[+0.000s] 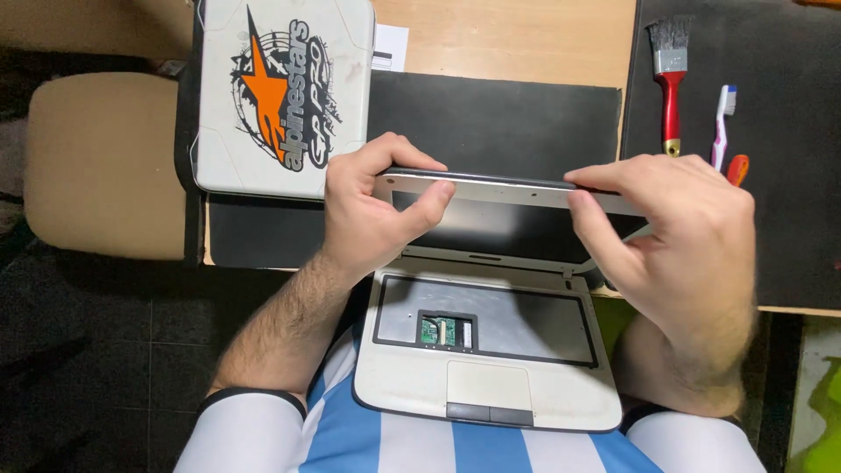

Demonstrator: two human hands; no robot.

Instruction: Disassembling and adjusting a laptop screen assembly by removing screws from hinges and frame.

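Resting on the lap at 6 o'clock, the white laptop [487,350] lies keyboardless, its green board exposed. Left hand [368,210] and right hand [674,236], well apart, pinch the screen lid's [517,188] top edge, probably steadying it. Beyond, at 11 o'clock a white case [282,88]; at 1 o'clock a red-handled brush [670,83].

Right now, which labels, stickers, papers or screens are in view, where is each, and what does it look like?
Laptop screen: held open by its top edge between the left hand and right hand; dark, pale frame, seen almost edge-on.
Sticker: on the grey-white case at upper left; orange star with black lettering.
Paper slip: on the wooden table beside that case; white, small dark print.
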